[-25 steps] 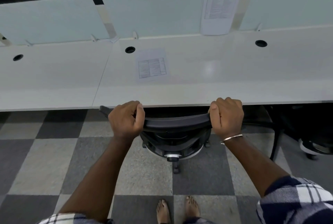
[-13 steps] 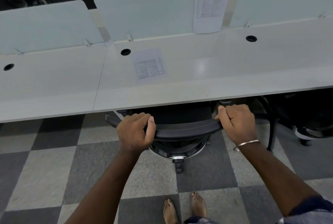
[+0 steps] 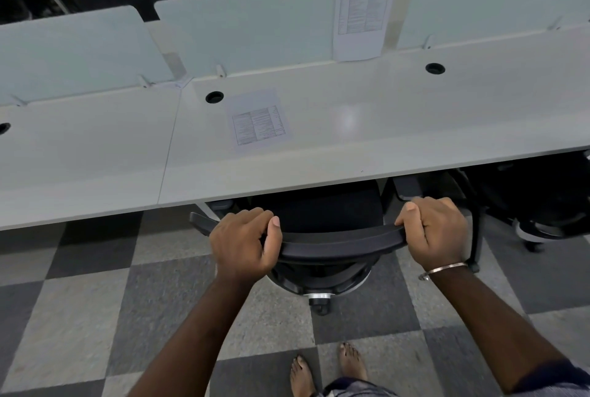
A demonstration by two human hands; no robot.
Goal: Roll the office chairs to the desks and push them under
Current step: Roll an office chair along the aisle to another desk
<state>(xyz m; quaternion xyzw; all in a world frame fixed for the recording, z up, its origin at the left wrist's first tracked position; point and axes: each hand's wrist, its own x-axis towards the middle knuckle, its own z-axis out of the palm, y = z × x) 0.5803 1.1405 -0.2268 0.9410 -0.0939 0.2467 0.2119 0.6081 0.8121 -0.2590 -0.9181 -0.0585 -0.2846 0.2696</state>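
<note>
On checkered carpet [image 3: 95,317], by white desk [image 3: 319,157], both hands [image 3: 242,246] clenched round chair backrest [image 3: 338,241].

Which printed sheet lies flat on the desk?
The sheet beside the round cable hole lies flat on the desk; the other sheet hangs clipped upright on the divider panel.

I see bare forearms, a thin metal bangle [image 3: 444,270] on the right wrist at four o'clock, a checked sleeve [image 3: 555,379], bare feet [image 3: 329,368].

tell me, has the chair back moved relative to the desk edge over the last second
Yes. The chair back has come out from the desk edge, toward the person; more seat shows between them.
</note>
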